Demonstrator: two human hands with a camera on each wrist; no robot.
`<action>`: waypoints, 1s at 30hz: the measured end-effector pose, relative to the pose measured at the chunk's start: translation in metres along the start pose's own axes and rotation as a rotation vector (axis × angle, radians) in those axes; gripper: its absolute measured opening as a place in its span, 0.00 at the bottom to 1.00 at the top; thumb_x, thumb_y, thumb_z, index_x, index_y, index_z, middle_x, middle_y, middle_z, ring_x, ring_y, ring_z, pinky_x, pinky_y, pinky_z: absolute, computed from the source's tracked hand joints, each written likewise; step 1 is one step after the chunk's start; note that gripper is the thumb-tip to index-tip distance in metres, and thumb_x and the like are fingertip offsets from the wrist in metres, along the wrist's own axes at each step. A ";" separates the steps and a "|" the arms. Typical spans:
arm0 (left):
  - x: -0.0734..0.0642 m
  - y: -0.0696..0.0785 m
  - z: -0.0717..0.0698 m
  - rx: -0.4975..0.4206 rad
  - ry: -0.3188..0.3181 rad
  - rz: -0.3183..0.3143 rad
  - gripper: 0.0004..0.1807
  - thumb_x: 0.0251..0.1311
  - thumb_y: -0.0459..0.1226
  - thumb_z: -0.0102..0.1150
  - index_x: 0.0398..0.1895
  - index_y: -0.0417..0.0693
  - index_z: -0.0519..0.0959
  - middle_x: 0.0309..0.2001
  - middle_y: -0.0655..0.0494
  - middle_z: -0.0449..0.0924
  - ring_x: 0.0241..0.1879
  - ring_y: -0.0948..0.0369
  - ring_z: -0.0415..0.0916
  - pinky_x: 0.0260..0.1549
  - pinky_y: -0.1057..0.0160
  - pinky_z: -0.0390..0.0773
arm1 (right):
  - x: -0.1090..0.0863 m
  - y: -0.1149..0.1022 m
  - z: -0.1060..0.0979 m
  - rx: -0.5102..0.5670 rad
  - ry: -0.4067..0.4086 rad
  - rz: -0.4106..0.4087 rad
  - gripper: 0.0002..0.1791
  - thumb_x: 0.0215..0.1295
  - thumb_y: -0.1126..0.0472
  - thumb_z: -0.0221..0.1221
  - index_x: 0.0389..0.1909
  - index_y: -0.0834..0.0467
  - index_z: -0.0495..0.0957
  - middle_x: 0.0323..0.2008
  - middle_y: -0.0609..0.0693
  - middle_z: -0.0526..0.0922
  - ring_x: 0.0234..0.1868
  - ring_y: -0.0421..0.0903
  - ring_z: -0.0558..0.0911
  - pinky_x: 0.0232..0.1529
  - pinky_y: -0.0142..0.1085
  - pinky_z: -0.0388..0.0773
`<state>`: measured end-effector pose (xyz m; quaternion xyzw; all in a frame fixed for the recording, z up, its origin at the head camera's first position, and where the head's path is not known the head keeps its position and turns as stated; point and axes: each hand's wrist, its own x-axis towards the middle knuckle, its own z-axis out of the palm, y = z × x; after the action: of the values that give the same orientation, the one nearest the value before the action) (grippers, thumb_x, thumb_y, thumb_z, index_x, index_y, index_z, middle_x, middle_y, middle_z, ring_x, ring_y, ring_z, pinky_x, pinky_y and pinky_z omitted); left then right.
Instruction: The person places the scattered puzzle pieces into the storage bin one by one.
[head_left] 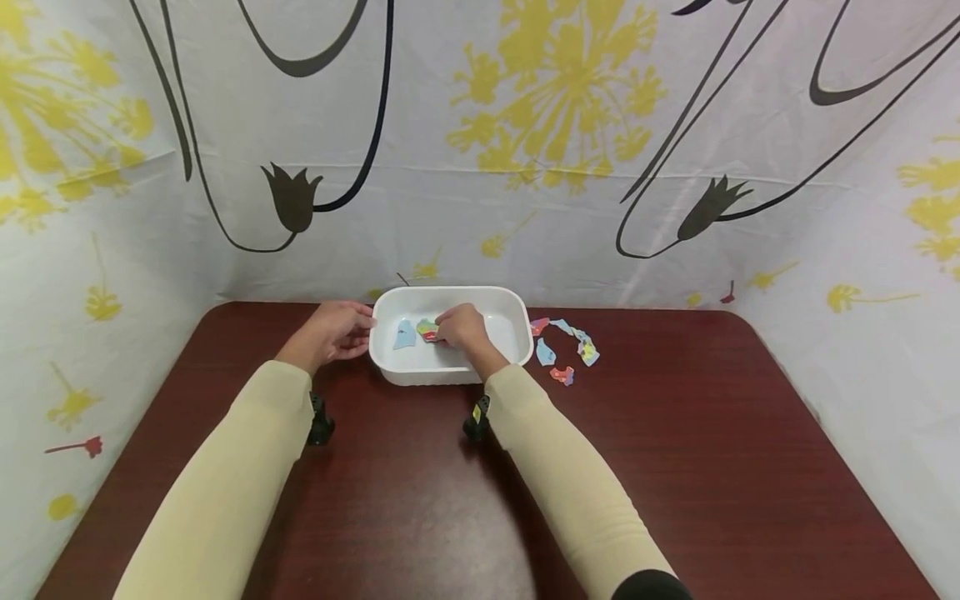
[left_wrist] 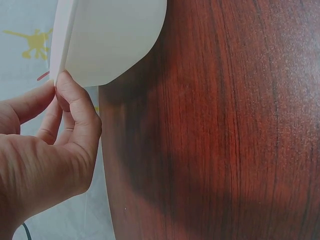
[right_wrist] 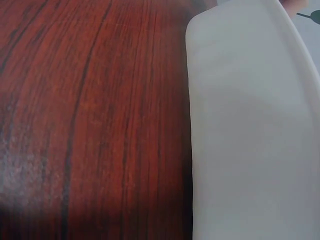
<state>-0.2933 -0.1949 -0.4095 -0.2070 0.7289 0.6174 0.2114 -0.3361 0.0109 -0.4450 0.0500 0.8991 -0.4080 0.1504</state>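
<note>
A white plastic tub (head_left: 510, 329) sits near the table's far edge. My left hand (head_left: 341, 333) is at its left end; in the left wrist view that hand (left_wrist: 60, 130) pinches the tub's rim (left_wrist: 64, 40) between thumb and forefinger. Reaching over the near wall, my right hand (head_left: 463, 327) is inside the tub, its fingers curled at a flat, irregular piece in green, yellow and red (head_left: 427, 330), which it pinches. Left of that piece lies a light blue one (head_left: 405, 334). In the right wrist view the tub's outer wall (right_wrist: 245, 125) hides the right hand.
Right of the tub, several more flat coloured pieces lie on the dark red wooden table (head_left: 675, 433), among them a blue one (head_left: 545, 352) and a red one (head_left: 562, 376). A patterned cloth (head_left: 420, 167) hangs behind the table and along both sides.
</note>
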 end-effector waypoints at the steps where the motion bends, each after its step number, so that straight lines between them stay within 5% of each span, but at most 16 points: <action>1: 0.000 0.000 0.000 -0.001 -0.001 -0.001 0.19 0.70 0.35 0.52 0.63 0.46 0.70 0.44 0.49 0.74 0.32 0.61 0.75 0.43 0.62 0.82 | -0.001 0.000 -0.001 -0.005 -0.003 -0.004 0.15 0.55 0.70 0.62 0.45 0.61 0.85 0.36 0.54 0.87 0.20 0.38 0.76 0.21 0.25 0.69; 11: -0.002 0.002 0.002 -0.001 -0.004 -0.008 0.19 0.70 0.36 0.52 0.63 0.47 0.70 0.45 0.48 0.73 0.33 0.60 0.75 0.42 0.62 0.82 | -0.009 -0.001 -0.006 -0.068 0.039 -0.022 0.11 0.56 0.66 0.61 0.39 0.61 0.86 0.28 0.52 0.85 0.27 0.43 0.76 0.27 0.28 0.68; 18: -0.001 0.002 0.001 -0.008 -0.004 -0.015 0.19 0.70 0.36 0.52 0.63 0.47 0.69 0.46 0.48 0.73 0.33 0.60 0.75 0.40 0.63 0.82 | -0.007 0.002 -0.015 -0.115 0.048 -0.003 0.09 0.55 0.66 0.59 0.32 0.61 0.87 0.25 0.52 0.84 0.20 0.43 0.72 0.20 0.29 0.65; 23: -0.002 0.002 0.001 0.004 -0.008 -0.009 0.21 0.70 0.36 0.52 0.65 0.47 0.68 0.47 0.47 0.73 0.33 0.60 0.75 0.41 0.64 0.82 | -0.008 0.006 -0.026 -0.018 0.057 -0.006 0.10 0.57 0.65 0.59 0.37 0.62 0.87 0.23 0.53 0.85 0.19 0.40 0.75 0.20 0.27 0.67; 30: -0.002 0.000 0.002 -0.001 -0.002 -0.006 0.20 0.70 0.37 0.52 0.64 0.48 0.69 0.46 0.48 0.73 0.32 0.61 0.75 0.40 0.63 0.82 | -0.021 0.010 -0.048 0.151 0.056 -0.068 0.15 0.61 0.65 0.60 0.47 0.66 0.83 0.42 0.59 0.85 0.30 0.43 0.81 0.33 0.29 0.81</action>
<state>-0.2917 -0.1933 -0.4086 -0.2085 0.7278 0.6172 0.2140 -0.3249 0.0540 -0.4158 0.0419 0.8708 -0.4779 0.1072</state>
